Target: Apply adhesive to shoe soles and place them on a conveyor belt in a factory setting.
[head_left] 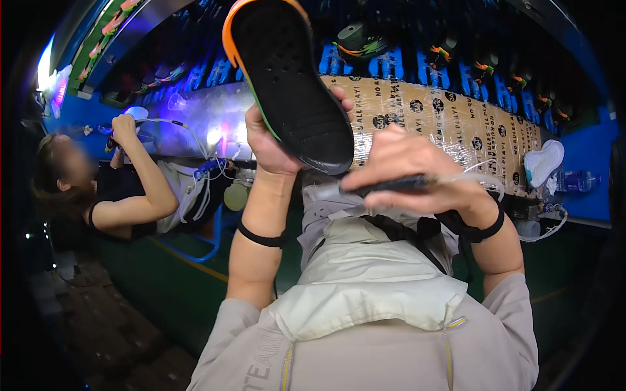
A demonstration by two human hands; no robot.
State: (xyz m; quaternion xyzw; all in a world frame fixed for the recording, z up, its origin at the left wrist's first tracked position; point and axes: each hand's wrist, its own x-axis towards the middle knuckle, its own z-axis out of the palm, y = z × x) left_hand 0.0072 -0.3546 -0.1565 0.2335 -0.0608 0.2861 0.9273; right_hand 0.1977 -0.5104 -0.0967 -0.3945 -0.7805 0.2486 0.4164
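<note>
My left hand [270, 146] is closed around the heel half of a shoe [290, 85], holding it up with the black underside facing me. Orange and green edging shows along the shoe's left side, and small holes dot its front half. My right hand [417, 163], blurred by motion, grips a slim black-handled tool [394, 187]. The tool's tip is close to the shoe's heel; whether they touch I cannot tell. A thin pale tube or cord [473, 176] runs by my right hand.
Ahead lies a bench covered with printed brown cardboard [456, 124]. Behind it, shoes [362, 42] sit on a rack with blue supports [388, 65]. At right are a crumpled white cloth [544, 161] and a plastic bottle [579, 181]. A co-worker [130, 202] works at left.
</note>
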